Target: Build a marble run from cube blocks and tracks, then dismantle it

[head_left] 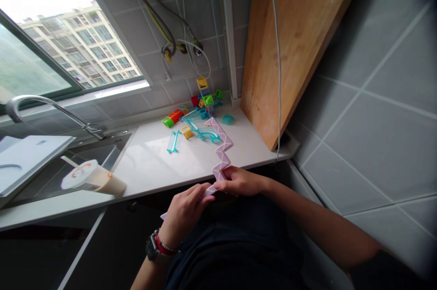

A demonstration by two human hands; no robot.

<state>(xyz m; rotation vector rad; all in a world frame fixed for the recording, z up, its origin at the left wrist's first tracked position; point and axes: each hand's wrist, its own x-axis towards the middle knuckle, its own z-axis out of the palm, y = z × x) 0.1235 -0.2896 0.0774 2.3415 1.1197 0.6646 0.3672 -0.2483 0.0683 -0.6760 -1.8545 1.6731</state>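
**Two hands on a pink twisty toy**

The twisty snake toy [221, 151] is light pink with pale yellow edges. It is made of many little triangle pieces joined in a row. It goes in a zigzag, like a wiggly road. Its far end lies on the white counter [150, 162], at about 12 o'clock from the hands, touching the blue curved track pieces [205, 134]. Its near end hangs off the counter edge and runs down into both hands. A small pink tip pokes out at 8 o'clock from the left hand.

The right hand [241, 181] comes in from 4 o'clock. The arm is bare and long. Its fingers are curled around the toy at the counter edge, gripping it.

The left hand [184, 212] comes up from 6 o'clock, with a watch and a red band on the wrist. Its fingers pinch the lower part of the toy, just beside the right hand.

Behind the toy, at 11 o'clock, sits a pile of bright building pieces [201, 101]. A cup with a lid [92, 180] lies in the sink [112, 144] at 9 o'clock. A wooden board [297, 39] leans on the wall at 1 o'clock.
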